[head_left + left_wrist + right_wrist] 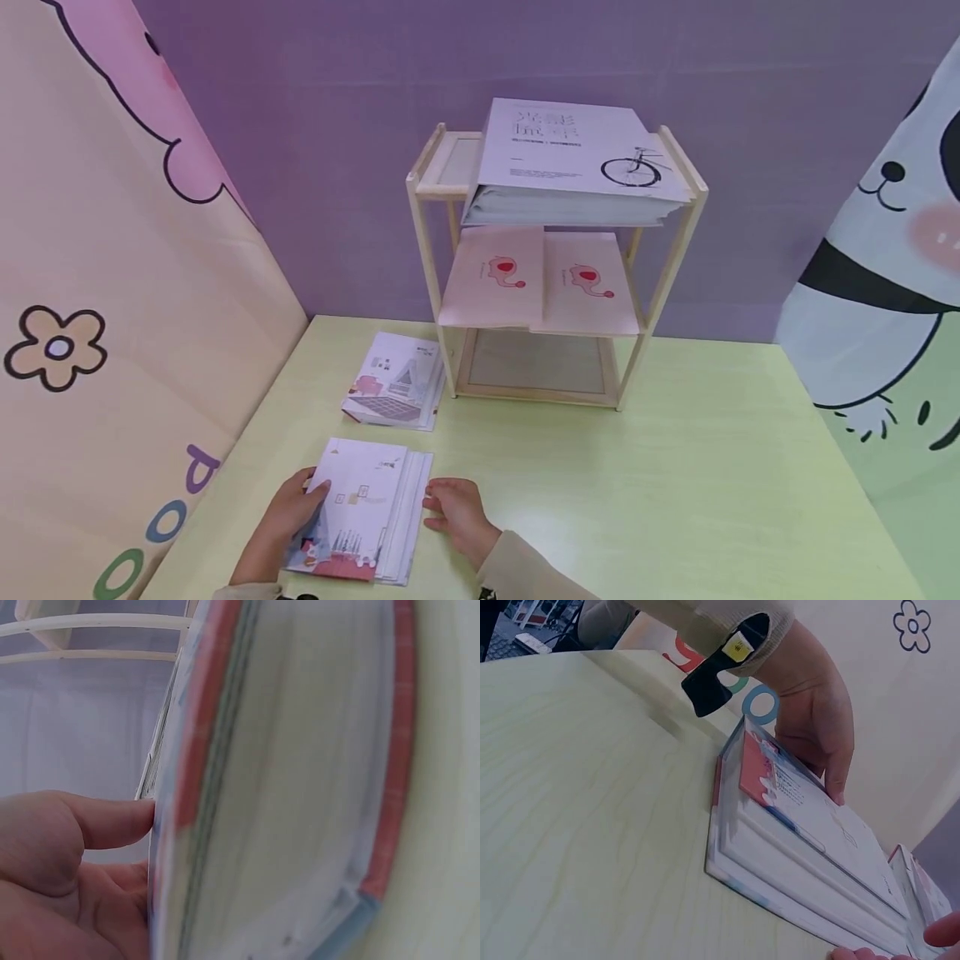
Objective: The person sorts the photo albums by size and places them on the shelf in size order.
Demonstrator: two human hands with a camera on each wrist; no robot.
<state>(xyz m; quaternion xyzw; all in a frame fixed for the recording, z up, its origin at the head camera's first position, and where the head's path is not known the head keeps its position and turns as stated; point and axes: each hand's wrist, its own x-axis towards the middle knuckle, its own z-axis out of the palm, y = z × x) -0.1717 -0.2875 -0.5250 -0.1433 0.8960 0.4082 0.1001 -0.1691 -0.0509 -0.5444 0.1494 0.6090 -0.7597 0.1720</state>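
Observation:
A thick hardcover book (pixel 363 508) with a white cover and a pink-and-blue printed lower edge lies near the front left of the table. My left hand (pixel 291 510) grips its left side, the thumb on top of the cover. The left wrist view shows that thumb against the cover, beside the book's page block (pixel 300 750) and red cover edges. At the opposite, page-edge side is my right hand (pixel 461 512), fingers loosely bent and fingertips right by the pages. Its fingers (pixel 943 930) also show at the lower right of the right wrist view.
Another white book (pixel 397 379) lies just behind, beside the foot of a wooden shelf (pixel 431 250). A large book with a bicycle picture (pixel 577 158) sits on the top tier. Two pink elephant-print books (pixel 491 283) rest on the middle tier. A purple backdrop (pixel 345 167) stands behind.

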